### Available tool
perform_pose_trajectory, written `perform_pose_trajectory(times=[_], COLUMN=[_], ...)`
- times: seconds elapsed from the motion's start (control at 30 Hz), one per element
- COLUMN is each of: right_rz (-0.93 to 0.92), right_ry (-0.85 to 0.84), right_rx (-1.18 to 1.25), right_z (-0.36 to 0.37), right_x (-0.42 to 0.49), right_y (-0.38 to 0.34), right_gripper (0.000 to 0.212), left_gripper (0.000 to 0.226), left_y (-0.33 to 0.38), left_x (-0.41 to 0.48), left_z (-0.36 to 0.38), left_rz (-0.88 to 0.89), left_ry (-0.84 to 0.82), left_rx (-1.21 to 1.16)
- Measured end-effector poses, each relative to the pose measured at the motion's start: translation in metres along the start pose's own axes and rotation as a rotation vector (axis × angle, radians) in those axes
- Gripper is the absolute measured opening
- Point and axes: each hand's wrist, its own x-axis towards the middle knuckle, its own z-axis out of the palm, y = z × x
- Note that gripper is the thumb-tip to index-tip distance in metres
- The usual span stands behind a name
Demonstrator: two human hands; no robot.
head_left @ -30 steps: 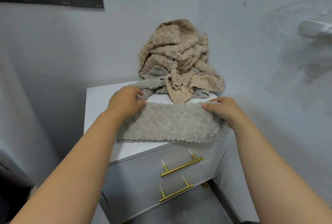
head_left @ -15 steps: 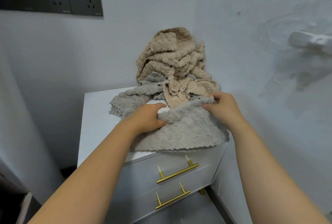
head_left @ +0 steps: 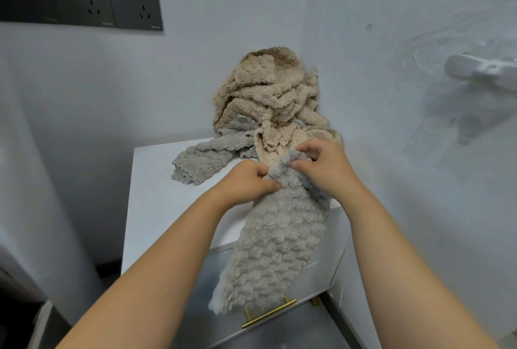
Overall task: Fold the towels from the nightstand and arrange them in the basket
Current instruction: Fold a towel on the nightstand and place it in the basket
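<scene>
above the nightstand surface (head_left: 151, 195) the left hand (head_left: 246, 182) pinches the bunched top of a grey towel (head_left: 279, 239) that hangs past the front edge; the right hand (head_left: 328, 168) pinches it alongside, before a heap of beige towels (head_left: 268, 97).

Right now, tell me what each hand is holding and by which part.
The left hand and the right hand both pinch the grey towel at its bunched upper end. The rest of it hangs down over the front of the nightstand.

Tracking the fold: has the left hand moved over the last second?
Yes. The left hand moved right across the nightstand top, from its left part to beside the right hand on the grey towel.
</scene>
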Motion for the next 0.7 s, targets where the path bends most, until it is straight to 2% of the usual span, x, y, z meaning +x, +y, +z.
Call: perform_pose_trajectory(times=[0.03, 0.17, 0.23, 0.27, 0.3, 0.33, 0.4, 0.43, 0.5, 0.57, 0.63, 0.7], right_rz=[0.03, 0.187, 0.2, 0.188, 0.186, 0.203, 0.223, 0.212, 0.205, 0.217, 0.223, 0.24], right_ry=[-0.01, -0.189, -0.213, -0.206, -0.2, -0.199, -0.204, -0.195, -0.168, -0.13, -0.09, -0.046], right_rx=[-0.024, -0.142, -0.197, -0.22, -0.225, -0.208, -0.171, -0.154, -0.133, -0.108, -0.057, 0.015], right_z=[-0.001, -0.007, -0.005, -0.002, 0.001, 0.005, 0.012, 0.015, 0.02, 0.023, 0.025, 0.024], right_x=[0.0, -0.001, 0.0, 0.001, 0.001, 0.002, 0.003, 0.003, 0.005, 0.009, 0.014, 0.015], right_y=[0.003, 0.024, 0.03, 0.032, 0.032, 0.032, 0.032, 0.031, 0.028, 0.028, 0.029, 0.031], right_gripper=[0.022, 0.05, 0.037, 0.024, 0.022, 0.03, 0.042, 0.042, 0.034, 0.038, 0.028, 0.034], left_gripper=[0.032, 0.015, 0.016, 0.021, 0.027, 0.03, 0.019, 0.023, 0.016, 0.018, 0.022, 0.027], left_y=[-0.001, -0.012, -0.022, -0.025, -0.027, -0.029, -0.029, -0.029, -0.027, -0.029, -0.034, -0.038], left_x=[0.0, 0.002, 0.005, 0.005, 0.005, 0.006, 0.006, 0.006, 0.007, 0.01, 0.012, 0.013], left_z=[0.0, -0.004, -0.008, -0.011, -0.014, -0.015, -0.016, -0.016, -0.015, -0.013, -0.014, -0.017], left_rz=[-0.026, -0.124, -0.168, -0.181, -0.186, -0.178, -0.154, -0.153, -0.149, -0.149, -0.162, -0.18], left_ry=[0.008, 0.035, 0.057, 0.071, 0.084, 0.094, 0.106, 0.117, 0.158, 0.21, 0.25, 0.254], left_rx=[-0.035, -0.057, -0.066, -0.079, -0.084, -0.087, -0.121, -0.158, -0.218, -0.204, -0.199, -0.253])
